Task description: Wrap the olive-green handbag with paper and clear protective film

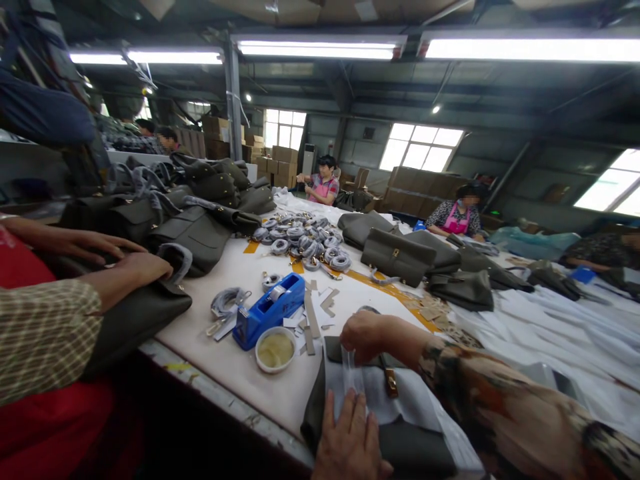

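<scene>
Bag (417, 445) lies under 2 hands (349, 437), right pinching clear strip (349, 372).

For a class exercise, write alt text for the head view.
A person's left hand lies on a pale sheet over a dark bag while the right hand pinches a clear strip. Nearby are a blue tape dispenser and coiled straps; at left, a co-worker's hands rest on another bag.

I'm in a bag factory wkshp: handbags (193, 237) heaped L of my tape dispenser (267, 315), coiled straps (310, 250) piled behind it, co-wkrs (323, 187) in pink aprons (457, 222) & stacked ctns (285, 167) farther beyond it, fluor. tubes (320, 50) high above it.
</scene>
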### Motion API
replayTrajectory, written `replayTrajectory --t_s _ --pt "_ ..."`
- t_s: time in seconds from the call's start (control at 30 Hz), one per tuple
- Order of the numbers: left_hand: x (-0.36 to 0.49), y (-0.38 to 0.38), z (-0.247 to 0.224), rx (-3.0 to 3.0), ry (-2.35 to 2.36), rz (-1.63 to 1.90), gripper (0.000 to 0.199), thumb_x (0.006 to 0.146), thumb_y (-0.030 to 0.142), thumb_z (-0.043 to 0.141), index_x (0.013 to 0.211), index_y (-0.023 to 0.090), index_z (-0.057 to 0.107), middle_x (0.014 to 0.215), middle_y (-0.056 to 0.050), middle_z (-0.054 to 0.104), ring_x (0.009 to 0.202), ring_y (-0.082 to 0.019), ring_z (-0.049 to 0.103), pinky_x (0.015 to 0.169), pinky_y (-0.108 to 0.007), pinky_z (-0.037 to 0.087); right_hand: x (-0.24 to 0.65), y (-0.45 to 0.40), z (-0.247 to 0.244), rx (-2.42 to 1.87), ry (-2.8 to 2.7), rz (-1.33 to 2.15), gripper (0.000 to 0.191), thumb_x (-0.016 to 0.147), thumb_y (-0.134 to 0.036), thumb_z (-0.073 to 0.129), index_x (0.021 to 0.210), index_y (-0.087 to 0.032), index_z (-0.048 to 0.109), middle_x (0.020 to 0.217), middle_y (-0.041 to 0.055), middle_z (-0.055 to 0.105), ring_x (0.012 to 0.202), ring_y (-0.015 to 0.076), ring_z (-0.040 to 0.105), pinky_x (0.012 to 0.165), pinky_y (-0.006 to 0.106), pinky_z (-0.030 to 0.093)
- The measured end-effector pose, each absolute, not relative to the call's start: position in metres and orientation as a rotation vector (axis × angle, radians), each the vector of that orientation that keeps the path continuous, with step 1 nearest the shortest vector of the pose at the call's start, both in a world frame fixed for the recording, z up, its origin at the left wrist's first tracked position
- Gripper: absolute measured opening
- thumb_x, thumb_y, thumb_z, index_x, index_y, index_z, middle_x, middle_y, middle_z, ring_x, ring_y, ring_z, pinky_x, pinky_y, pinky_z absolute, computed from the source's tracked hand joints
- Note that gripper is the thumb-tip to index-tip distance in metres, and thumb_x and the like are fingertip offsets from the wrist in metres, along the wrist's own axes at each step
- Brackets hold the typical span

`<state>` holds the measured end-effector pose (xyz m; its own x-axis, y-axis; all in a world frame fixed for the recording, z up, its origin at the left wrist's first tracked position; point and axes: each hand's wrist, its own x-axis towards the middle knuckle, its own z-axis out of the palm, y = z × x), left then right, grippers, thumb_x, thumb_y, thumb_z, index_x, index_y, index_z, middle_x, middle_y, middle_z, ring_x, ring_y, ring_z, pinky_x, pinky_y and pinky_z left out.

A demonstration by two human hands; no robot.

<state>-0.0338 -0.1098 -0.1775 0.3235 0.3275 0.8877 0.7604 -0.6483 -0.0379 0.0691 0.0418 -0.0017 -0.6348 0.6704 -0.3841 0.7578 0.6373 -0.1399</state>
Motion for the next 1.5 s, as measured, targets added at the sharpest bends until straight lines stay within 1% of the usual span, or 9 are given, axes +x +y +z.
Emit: replayTrajectory --t_s 0.17,0.4,0.5,0.57,0.7,0.8,0.93,1.3,1.5 --pt "-0.034 -0.109 -0.174 -2.153 -0.956 -1.265 0.048 0.098 0.050 0.034 0.093 0.018 0.070 0.104 -0.014 0.074 0.106 -0.031 0.066 0.123 -0.060 0.009 0.081 0.030 0.028 1.074 2.510 -0.275 0.026 0.069 -0.004 0.062 0.087 -0.014 0.079 0.080 0.0064 0.076 0.064 0.0146 0.056 0.067 0.027 0.038" --pt "-0.038 -0.115 -0.170 -2.215 -0.977 -1.168 0.046 0.090 0.059 0.050 0.099 0.019 0.070 0.111 -0.015 0.073 0.113 -0.033 0.063 0.121 -0.060 0.012 0.083 0.017 0.018 1.034 2.476 -0.567 0.021 0.073 -0.007 0.063 0.082 -0.017 0.079 0.073 -0.0002 0.073 0.059 0.0102 0.052 0.062 0.024 0.037" --pt "-0.039 -0.115 -0.170 -2.218 -0.982 -1.143 0.046 0.086 0.061 0.055 0.100 0.020 0.069 0.113 -0.015 0.073 0.115 -0.034 0.062 0.119 -0.060 0.017 0.090 0.017 0.006 1.081 2.432 -0.776 0.027 0.079 -0.011 0.059 0.097 -0.017 0.078 0.081 0.0005 0.075 0.062 0.0103 0.060 0.061 0.021 0.042" --pt "-0.039 -0.114 -0.170 -2.200 -0.981 -1.161 0.046 0.085 0.062 0.056 0.099 0.020 0.069 0.111 -0.015 0.073 0.113 -0.033 0.063 0.119 -0.060 0.016 0.101 0.014 -0.001 1.147 2.360 -1.003 0.040 0.084 -0.015 0.051 0.118 -0.020 0.071 0.100 0.0023 0.076 0.062 0.0099 0.065 0.057 0.019 0.047" --pt "-0.039 -0.112 -0.172 -2.206 -0.958 -1.137 0.050 0.084 0.066 0.058 0.099 0.019 0.069 0.110 -0.015 0.073 0.109 -0.033 0.064 0.117 -0.060 0.020 0.131 -0.005 -0.013 1.386 2.034 -1.883 0.074 0.075 -0.017 0.053 0.148 -0.030 0.045 0.127 0.0074 0.069 0.054 0.0098 0.067 0.046 0.019 0.047" --pt "-0.041 -0.114 -0.172 -2.254 -0.971 -1.117 0.052 0.084 0.066 0.059 0.103 0.019 0.069 0.113 -0.014 0.072 0.113 -0.034 0.063 0.119 -0.060 0.017 0.147 -0.026 -0.023 1.474 1.863 -2.293 0.092 0.070 -0.019 0.062 0.156 -0.028 0.031 0.099 0.0064 0.076 0.043 0.0090 0.059 0.038 0.017 0.038" --pt "-0.042 -0.116 -0.170 -2.277 -0.991 -1.138 0.052 0.083 0.064 0.063 0.104 0.017 0.069 0.115 -0.014 0.072 0.117 -0.033 0.061 0.121 -0.060 0.011 0.151 -0.052 -0.037 1.566 1.625 -2.585 0.093 0.069 -0.023 0.062 0.156 -0.022 0.030 0.063 -0.0035 0.066 0.032 0.0057 0.039 0.034 0.016 0.027" --pt "-0.048 -0.118 -0.161 -2.264 -0.972 -1.117 0.053 0.084 0.066 0.061 0.107 0.020 0.070 0.121 -0.010 0.070 0.124 -0.032 0.056 0.122 -0.054 0.012 0.129 -0.068 -0.056 1.713 1.397 -2.533 0.102 0.059 -0.014 0.050 0.158 -0.025 0.025 0.056 -0.0059 0.057 0.032 0.0063 0.034 0.036 0.013 0.025" --pt "-0.052 -0.121 -0.156 -2.390 -1.039 -0.834 0.066 0.081 0.070 0.062 0.128 0.022 0.062 0.142 -0.013 0.056 0.131 -0.036 0.051 0.106 -0.051 0.039 0.124 -0.071 -0.057 1.820 1.541 -2.329 0.100 0.060 -0.014 0.049 0.157 -0.028 0.027 0.057 -0.0070 0.057 0.031 0.0062 0.037 0.036 0.013 0.028"
